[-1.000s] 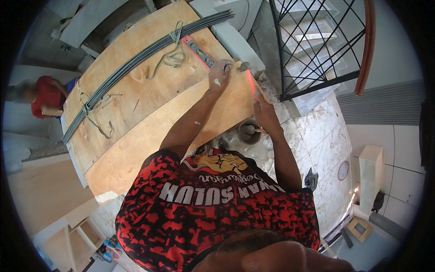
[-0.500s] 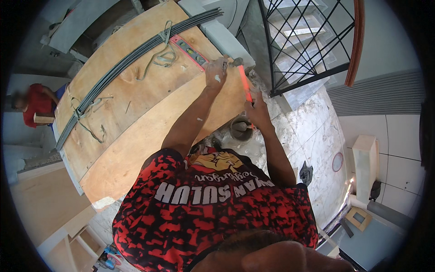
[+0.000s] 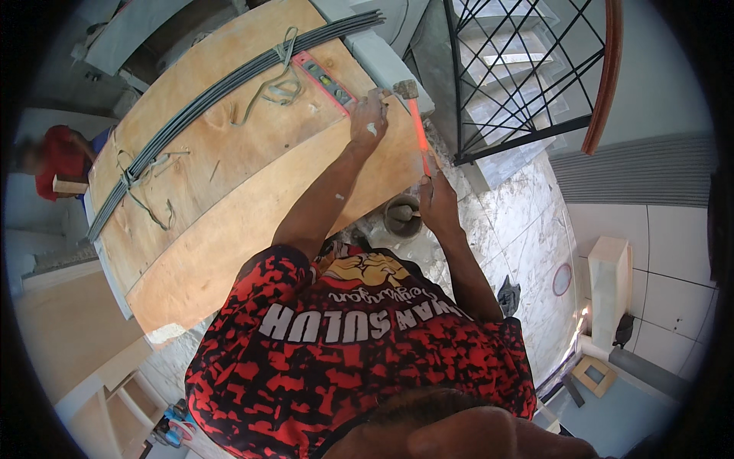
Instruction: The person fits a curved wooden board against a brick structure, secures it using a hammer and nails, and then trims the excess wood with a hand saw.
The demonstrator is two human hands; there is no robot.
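While gripping the orange-handled hammer (image 3: 418, 126) low, probably for leverage, wraps the right hand (image 3: 437, 197) around it at two o'clock in the head view. Plants the left hand (image 3: 370, 121) at twelve, fingers curled by the plywood (image 3: 252, 210) edge, perhaps bracing; cannot tell whether pinching anything. Has the spirit level (image 3: 325, 80) lying just beyond, toward eleven, apparently handy; also tied rods (image 3: 336, 33), presumably bundled against rolling.

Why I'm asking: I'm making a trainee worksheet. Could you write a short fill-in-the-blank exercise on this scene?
1. The right hand grips the hammer by its ____.
2. The level lies ____ the rods and the left hand.
3. The stair railing's bars are ____.
4. The co-worker's shirt is ____.

Missing words: handle; between; black; red.
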